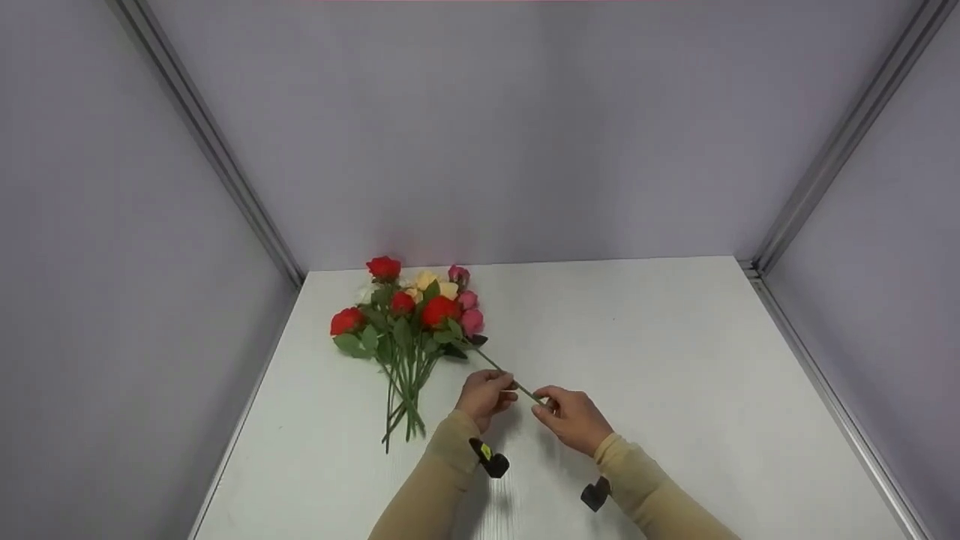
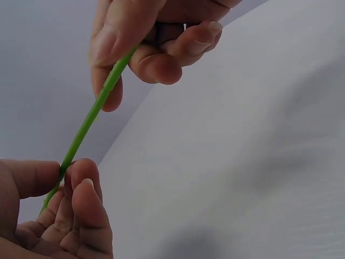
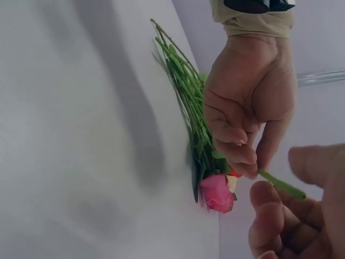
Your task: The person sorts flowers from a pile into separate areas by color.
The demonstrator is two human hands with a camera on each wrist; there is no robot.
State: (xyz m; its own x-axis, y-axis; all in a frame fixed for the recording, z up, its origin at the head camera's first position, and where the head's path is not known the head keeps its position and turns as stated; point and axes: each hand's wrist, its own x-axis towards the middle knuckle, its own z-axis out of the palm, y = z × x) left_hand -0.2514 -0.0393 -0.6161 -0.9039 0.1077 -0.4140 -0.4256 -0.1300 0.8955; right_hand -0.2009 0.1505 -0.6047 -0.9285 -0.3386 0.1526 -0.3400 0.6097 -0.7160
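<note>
A red rose (image 1: 441, 311) has its green stem (image 1: 489, 361) slanting down to the right towards both hands. My left hand (image 1: 486, 396) pinches this stem between thumb and fingertips, partway along it. Close by, my right hand (image 1: 576, 416) curls its thumb and fingers loosely round the cut end; in the right wrist view the thumb (image 3: 318, 164) stands a little off the stem. The left wrist view shows the bare stem (image 2: 89, 121) running between the two hands. The bloom overlaps the other flowers in the head view.
Several red, yellow, pink and white flowers lie in a bunch on the white table (image 1: 675, 360), left of the hands, their stems (image 1: 406, 390) crossing towards the front. A pink bloom (image 3: 217, 194) shows in the right wrist view. Grey panels (image 1: 480, 135) stand behind and at both sides.
</note>
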